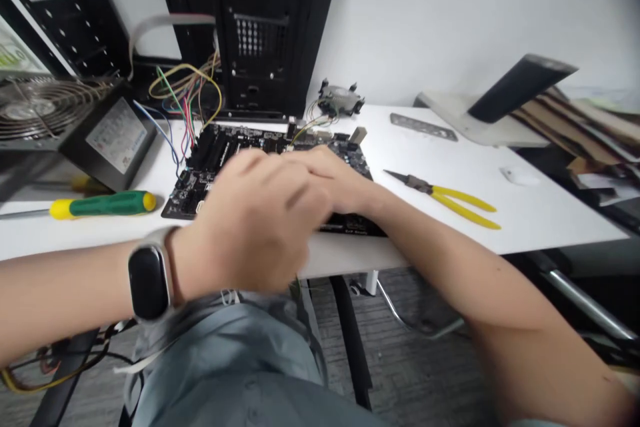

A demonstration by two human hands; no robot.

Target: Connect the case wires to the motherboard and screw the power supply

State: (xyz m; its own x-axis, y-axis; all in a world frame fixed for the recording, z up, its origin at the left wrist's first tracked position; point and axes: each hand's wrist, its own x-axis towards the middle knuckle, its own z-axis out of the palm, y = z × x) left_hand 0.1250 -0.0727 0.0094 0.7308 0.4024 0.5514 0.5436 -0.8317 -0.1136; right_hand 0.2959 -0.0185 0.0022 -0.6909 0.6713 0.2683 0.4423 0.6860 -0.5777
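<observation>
Power supply [107,137] at ten o'clock from the hands, fan grille showing?

Yes. Below it, at nine o'clock, a green-and-yellow screwdriver [103,205] lies on the white surface [550,213].

And the left hand [255,220]?

Blurred, fingers curled, above the near side of the motherboard [220,150], a band watch [149,282] on its wrist. I cannot tell whether it grips anything.

Where's the board?

Flat on the surface, at twelve o'clock.

The right hand [335,180]?

Lying across the board, fingers together, overlapping the left hand in view. Its fingertips are hidden, so I cannot tell if it holds anything.

Further right?

CPU cooler [340,99] at one o'clock, I/O shield [424,127] at two, yellow-handled pliers [450,203] at three.
</observation>
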